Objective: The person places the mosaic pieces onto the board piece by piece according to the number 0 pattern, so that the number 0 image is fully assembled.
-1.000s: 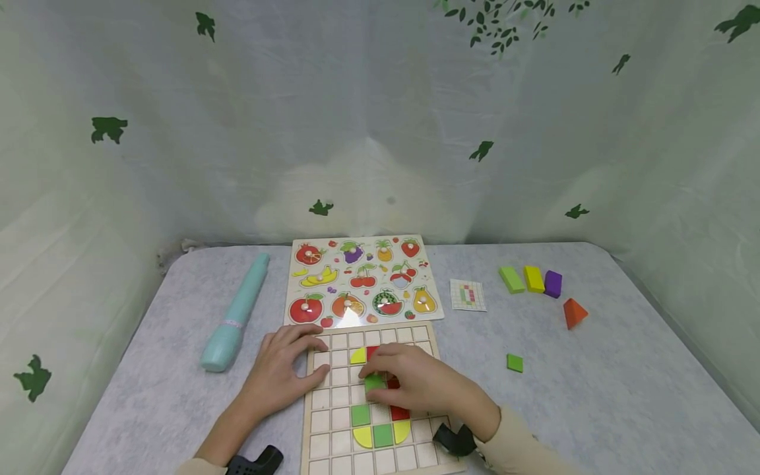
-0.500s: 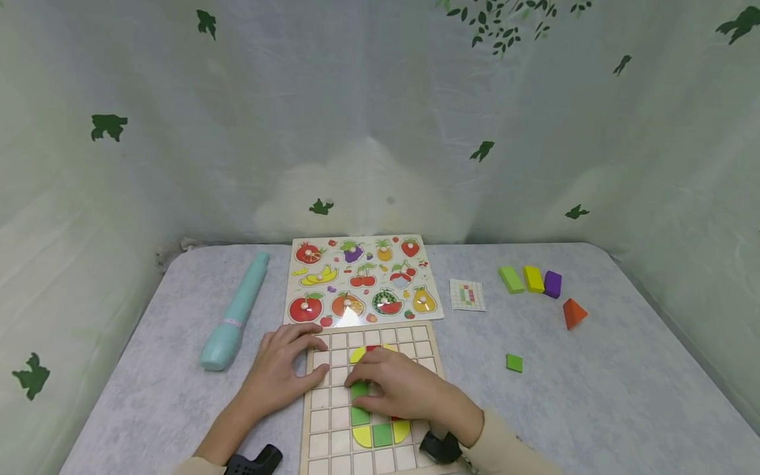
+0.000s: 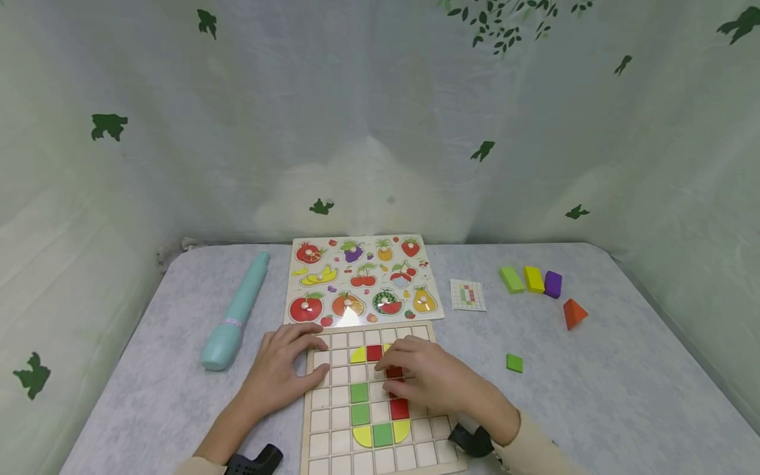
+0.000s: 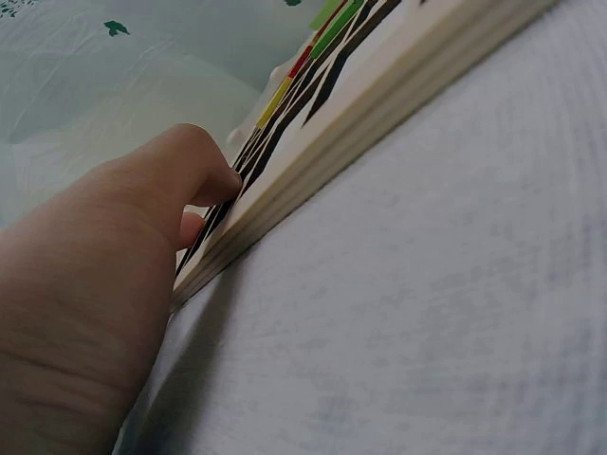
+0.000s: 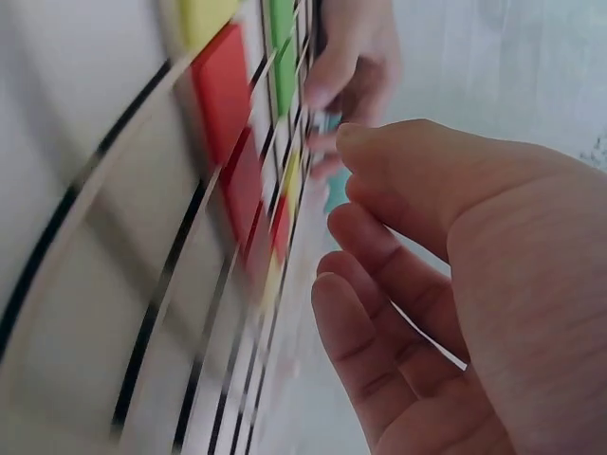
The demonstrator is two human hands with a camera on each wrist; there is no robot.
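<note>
A wooden grid board (image 3: pixel 319 447) lies in front of me with a ring of green tiles (image 3: pixel 359 392), red tiles (image 3: pixel 399 409) and yellow quarter-round tiles (image 3: pixel 363 437) set in its squares. My left hand (image 3: pixel 278 368) rests at the board's left edge, thumb and fingertips touching the frame. Over the right side of the ring is my right hand (image 3: pixel 436 377), hiding part of the red column. In the right wrist view, the loosely bent fingers of the right hand (image 5: pixel 427 265) hold nothing and stand apart from the red tiles (image 5: pixel 223 90).
Behind the board lies a fruit peg puzzle (image 3: pixel 365 280), with a small pattern card (image 3: pixel 468 295) to its right. A green tile (image 3: pixel 514 363) and several coloured blocks (image 3: pixel 534 280) sit on the right. At left lies a pale teal folded umbrella-like object (image 3: pixel 234 316).
My right hand has carried a green tile left into the ring's left column, let go of it, and moved back right. The left hand has stayed at the board's edge.
</note>
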